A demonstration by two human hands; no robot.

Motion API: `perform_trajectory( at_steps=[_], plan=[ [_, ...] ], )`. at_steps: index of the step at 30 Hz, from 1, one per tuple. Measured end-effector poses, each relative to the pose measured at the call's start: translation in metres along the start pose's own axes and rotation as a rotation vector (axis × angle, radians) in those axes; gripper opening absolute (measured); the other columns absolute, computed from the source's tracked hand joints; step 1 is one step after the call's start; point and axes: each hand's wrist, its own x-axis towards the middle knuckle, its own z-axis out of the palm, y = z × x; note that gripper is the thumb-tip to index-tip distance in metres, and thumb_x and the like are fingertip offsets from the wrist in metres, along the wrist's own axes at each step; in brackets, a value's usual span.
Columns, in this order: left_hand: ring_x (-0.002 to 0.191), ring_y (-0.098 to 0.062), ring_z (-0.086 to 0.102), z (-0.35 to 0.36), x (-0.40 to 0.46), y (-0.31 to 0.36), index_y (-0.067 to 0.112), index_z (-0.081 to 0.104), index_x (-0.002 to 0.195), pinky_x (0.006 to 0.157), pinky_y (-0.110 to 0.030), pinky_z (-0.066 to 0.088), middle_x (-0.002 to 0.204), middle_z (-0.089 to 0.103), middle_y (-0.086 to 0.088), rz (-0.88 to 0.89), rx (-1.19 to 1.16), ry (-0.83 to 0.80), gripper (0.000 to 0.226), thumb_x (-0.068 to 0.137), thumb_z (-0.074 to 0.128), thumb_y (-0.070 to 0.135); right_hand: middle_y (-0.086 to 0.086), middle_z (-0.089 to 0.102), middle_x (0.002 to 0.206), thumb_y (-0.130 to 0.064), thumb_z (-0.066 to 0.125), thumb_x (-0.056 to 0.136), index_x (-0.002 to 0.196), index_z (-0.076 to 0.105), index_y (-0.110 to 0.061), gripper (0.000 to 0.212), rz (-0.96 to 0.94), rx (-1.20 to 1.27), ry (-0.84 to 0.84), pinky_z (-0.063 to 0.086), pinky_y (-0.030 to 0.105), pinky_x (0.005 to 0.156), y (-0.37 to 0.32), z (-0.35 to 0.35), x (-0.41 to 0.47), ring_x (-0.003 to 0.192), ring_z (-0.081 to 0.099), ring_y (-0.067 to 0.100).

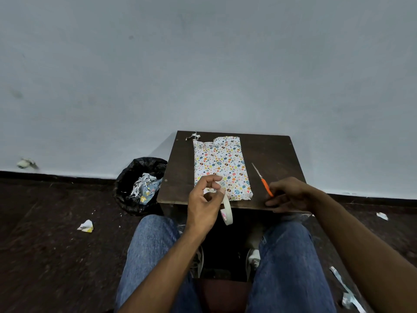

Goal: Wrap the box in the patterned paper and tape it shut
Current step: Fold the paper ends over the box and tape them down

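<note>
Box (222, 168) wrapped on table (275, 152) | left hand (204, 205) pinches tape roll (226, 211) | right hand (287, 196) grips scissors (262, 180)

tape roll (226, 210) partly behind left hand (204, 206), scissors (262, 180) handle hidden by right hand (288, 196)

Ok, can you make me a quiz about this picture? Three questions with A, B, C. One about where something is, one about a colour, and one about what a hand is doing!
1. Where do the scissors lie?
A. in the bin
B. on the table, right of the wrapped box
C. on the floor

2. What colour are the scissors' handles?
A. orange
B. green
C. black

3. What does the left hand hold?
A. nothing
B. a pen
C. a roll of tape

Answers:
1 B, they rest on the dark tabletop beside the box, by the right hand.
2 A, the handle end is bright orange.
3 C, the pale roll hangs from its fingers.
</note>
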Motion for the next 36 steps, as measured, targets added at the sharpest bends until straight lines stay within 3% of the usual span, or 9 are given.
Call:
perform_trajectory(
  at_steps=[3, 6, 12, 15, 18, 22, 25, 30, 36],
  plan=[
    [0.095, -0.014, 0.061, 0.000, 0.002, -0.001, 0.031, 0.067, 0.095, 0.085, -0.044, 0.055, 0.078, 0.057, 0.015, 0.018, 0.026, 0.001, 0.032, 0.087, 0.066, 0.000, 0.021, 0.070, 0.094, -0.006, 0.052, 0.096, 0.089, 0.064, 0.003, 0.017, -0.095, -0.084, -0.170, 0.060, 0.042, 0.063, -0.008, 0.003, -0.009, 0.070, 0.069, 0.029],
    [0.087, -0.005, 0.060, 0.000, 0.002, 0.002, 0.025, 0.066, 0.096, 0.086, -0.049, 0.055, 0.074, 0.056, 0.015, 0.025, 0.042, 0.018, 0.034, 0.087, 0.063, -0.007, 0.022, 0.071, 0.096, -0.007, 0.047, 0.099, 0.098, 0.068, 0.006, 0.025, -0.157, -0.155, -0.308, 0.059, 0.036, 0.058, -0.014, 0.011, -0.019, 0.066, 0.070, 0.028],
    [0.083, -0.016, 0.060, -0.002, 0.003, 0.002, 0.028, 0.069, 0.095, 0.073, -0.064, 0.055, 0.076, 0.055, 0.012, -0.002, -0.015, -0.007, 0.032, 0.087, 0.064, -0.002, 0.018, 0.071, 0.096, -0.011, 0.050, 0.100, 0.092, 0.063, -0.001, 0.018, -0.327, -0.250, -0.359, 0.059, 0.037, 0.059, -0.011, 0.014, -0.031, 0.090, 0.071, 0.027],
    [0.072, -0.034, 0.059, -0.005, 0.004, 0.004, 0.033, 0.069, 0.093, 0.066, -0.070, 0.051, 0.078, 0.056, 0.008, -0.001, -0.038, -0.024, 0.029, 0.081, 0.063, 0.008, 0.009, 0.071, 0.084, -0.030, 0.068, 0.090, 0.093, 0.064, -0.003, 0.028, -0.366, -0.453, -0.347, 0.058, 0.034, 0.055, -0.011, 0.010, -0.036, 0.082, 0.071, 0.017],
    [0.066, -0.032, 0.055, -0.007, 0.006, 0.002, 0.033, 0.069, 0.093, 0.065, -0.073, 0.049, 0.078, 0.057, 0.007, -0.003, -0.036, -0.026, 0.027, 0.077, 0.063, 0.012, 0.009, 0.072, 0.081, -0.065, 0.082, 0.059, 0.085, 0.071, -0.014, 0.059, -0.410, -0.760, -0.321, 0.056, 0.039, 0.061, -0.015, 0.008, -0.041, 0.068, 0.066, 0.015],
    [0.069, -0.029, 0.047, -0.006, 0.005, 0.003, 0.036, 0.069, 0.089, 0.068, -0.046, 0.046, 0.076, 0.058, 0.007, 0.004, -0.002, -0.039, 0.035, 0.075, 0.058, 0.006, 0.004, 0.071, 0.082, -0.072, 0.079, 0.058, 0.079, 0.067, -0.017, 0.061, -0.533, -1.058, -0.260, 0.053, 0.041, 0.074, -0.018, 0.009, -0.036, 0.079, 0.066, 0.023],
    [0.061, -0.032, 0.044, -0.004, 0.003, 0.007, 0.034, 0.068, 0.089, 0.064, -0.029, 0.043, 0.076, 0.058, 0.006, 0.028, 0.032, -0.080, 0.034, 0.076, 0.057, 0.005, 0.003, 0.070, 0.083, -0.071, 0.077, 0.063, 0.081, 0.065, -0.014, 0.060, -0.563, -1.139, -0.233, 0.048, 0.036, 0.068, -0.023, 0.015, -0.036, 0.075, 0.063, 0.018],
    [0.055, -0.054, 0.046, -0.002, 0.000, 0.008, 0.030, 0.068, 0.091, 0.062, -0.039, 0.042, 0.077, 0.056, 0.007, 0.001, 0.014, -0.133, 0.031, 0.078, 0.057, 0.004, -0.003, 0.060, 0.072, -0.067, 0.076, 0.070, 0.076, 0.061, -0.014, 0.055, -0.596, -1.229, -0.222, 0.039, 0.032, 0.063, -0.030, 0.024, -0.033, 0.066, 0.052, 0.011],
    [0.056, -0.051, 0.050, 0.001, 0.000, 0.006, 0.033, 0.069, 0.090, 0.065, -0.045, 0.042, 0.078, 0.058, 0.012, -0.030, -0.010, -0.109, 0.032, 0.077, 0.058, 0.005, -0.008, 0.053, 0.065, -0.063, 0.069, 0.079, 0.067, 0.052, -0.021, 0.047, -0.661, -1.320, -0.172, 0.038, 0.033, 0.063, -0.029, 0.026, -0.031, 0.060, 0.046, 0.008]
  ],
)
